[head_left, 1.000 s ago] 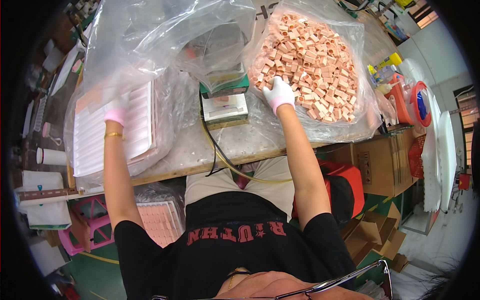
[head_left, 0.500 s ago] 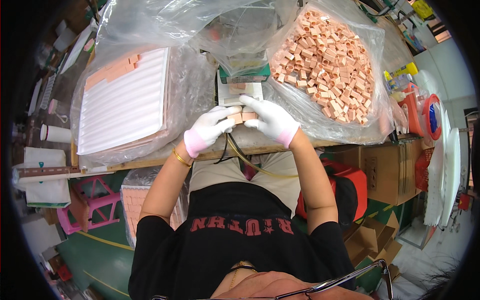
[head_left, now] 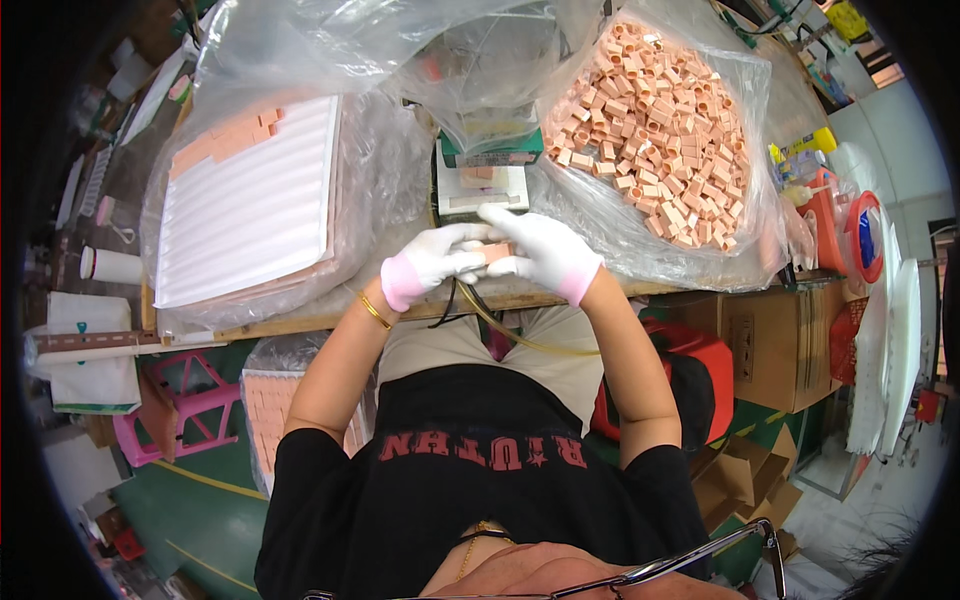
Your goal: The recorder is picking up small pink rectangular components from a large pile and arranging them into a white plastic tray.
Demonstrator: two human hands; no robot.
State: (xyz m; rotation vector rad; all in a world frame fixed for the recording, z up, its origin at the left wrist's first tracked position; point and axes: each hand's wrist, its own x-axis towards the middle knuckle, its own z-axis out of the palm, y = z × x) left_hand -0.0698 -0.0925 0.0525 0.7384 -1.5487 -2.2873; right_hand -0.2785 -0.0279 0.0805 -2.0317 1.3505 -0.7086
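White gloves with pink cuffs cover both my hands, which meet over the table's front edge. Between their fingertips is a small peach-coloured block-shaped piece (head_left: 495,253). My right hand (head_left: 548,248) pinches it, thumb below and fingers above. The left fingertips of my left hand (head_left: 432,262) close in at its left end; whether a second piece is among them is hidden. Just beyond the hands stands a small white device (head_left: 510,195) with a peach piece on top. A large heap of peach hollow pieces (head_left: 660,130) lies in a clear plastic bag at the right.
At the left, a white ridged tray (head_left: 245,210) carries rows of peach pieces (head_left: 222,140) at its far end, with clear plastic around it. A green box (head_left: 490,150) stands behind the device. A yellow cord (head_left: 500,328) hangs at the table edge. Bottles and red containers (head_left: 825,220) are far right.
My left hand has shifted right, closer to my right hand. Two peach pieces showed side by side between the hands before; now one shows, with fingers covering more of that spot.
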